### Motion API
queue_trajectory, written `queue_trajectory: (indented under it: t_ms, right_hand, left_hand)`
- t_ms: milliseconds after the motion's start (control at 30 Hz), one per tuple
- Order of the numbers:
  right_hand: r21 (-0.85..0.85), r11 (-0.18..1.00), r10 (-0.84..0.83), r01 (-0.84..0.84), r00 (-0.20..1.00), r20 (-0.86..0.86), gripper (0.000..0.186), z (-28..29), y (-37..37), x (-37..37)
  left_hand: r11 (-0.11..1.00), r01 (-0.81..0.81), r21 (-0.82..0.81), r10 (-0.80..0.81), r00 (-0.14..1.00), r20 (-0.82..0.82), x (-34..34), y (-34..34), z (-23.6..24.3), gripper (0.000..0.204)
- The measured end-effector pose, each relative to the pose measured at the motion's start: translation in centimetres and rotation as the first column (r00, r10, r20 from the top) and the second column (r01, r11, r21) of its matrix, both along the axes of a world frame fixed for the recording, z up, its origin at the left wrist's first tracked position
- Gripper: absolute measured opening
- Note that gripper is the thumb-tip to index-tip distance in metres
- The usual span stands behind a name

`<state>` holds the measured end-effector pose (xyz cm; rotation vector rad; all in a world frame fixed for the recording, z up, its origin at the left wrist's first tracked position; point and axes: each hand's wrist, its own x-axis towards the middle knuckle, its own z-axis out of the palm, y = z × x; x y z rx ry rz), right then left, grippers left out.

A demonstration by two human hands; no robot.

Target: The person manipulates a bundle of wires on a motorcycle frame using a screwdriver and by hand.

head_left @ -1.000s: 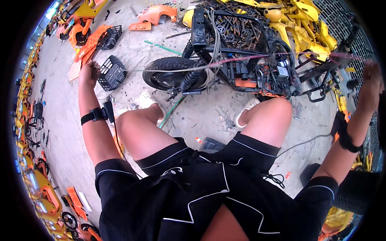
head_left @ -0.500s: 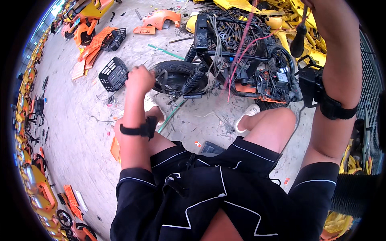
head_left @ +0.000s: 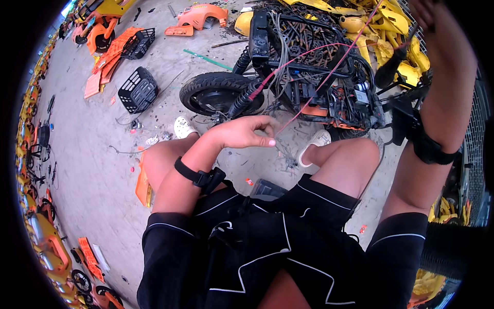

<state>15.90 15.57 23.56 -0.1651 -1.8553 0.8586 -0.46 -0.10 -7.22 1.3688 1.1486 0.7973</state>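
Head view, pink wire: one straight stretch [head_left: 330, 77] crosses above the stripped scooter frame [head_left: 260, 38], long axis slanting from lower left to upper right.
Left hand [head_left: 244, 132]: thumb and forefinger curled at its lower end; cannot tell if pinched.
Right hand [head_left: 432, 18]: blurred at the upper rim, grip unclear.
Since half a second ago: left hand has come rightward from beside the wheel [head_left: 198, 92].

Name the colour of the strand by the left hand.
The strand is pink; see head view.
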Motion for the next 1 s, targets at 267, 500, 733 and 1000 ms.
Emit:
queue_trajectory:
  t_ms: [267, 500, 733, 1000]
  right_hand:
    - [-0.288, 0.932, -0.174, 0.222, 0.968, 0.183, 0.038, -5.9, 7.7, 8.9]
    - [-0.511, 0.858, 0.137, 0.057, 0.933, 0.334, 0.040, -17.1, 2.3, 6.2]
    - [-0.665, 0.725, 0.509, -0.179, 0.790, 0.342, 0.032, -24.7, 0.8, 2.9]
    - [-0.639, 0.741, 0.564, -0.207, 0.709, 0.423, 0.023, -25.2, -0.3, -0.4]
  left_hand:
    - [0.913, -0.223, 0.342, 0.332, 0.894, -0.301, -2.0, -1.1, 2.0, 0.021]
    - [0.799, -0.287, 0.529, 0.538, 0.734, -0.415, -2.8, -2.1, 4.7, 0.020]
    - [0.777, -0.196, 0.598, 0.521, 0.734, -0.437, -1.4, -0.1, 5.7, 0.020]
    - [0.677, -0.131, 0.724, 0.620, 0.631, -0.466, -2.1, 1.9, 6.6, 0.020]
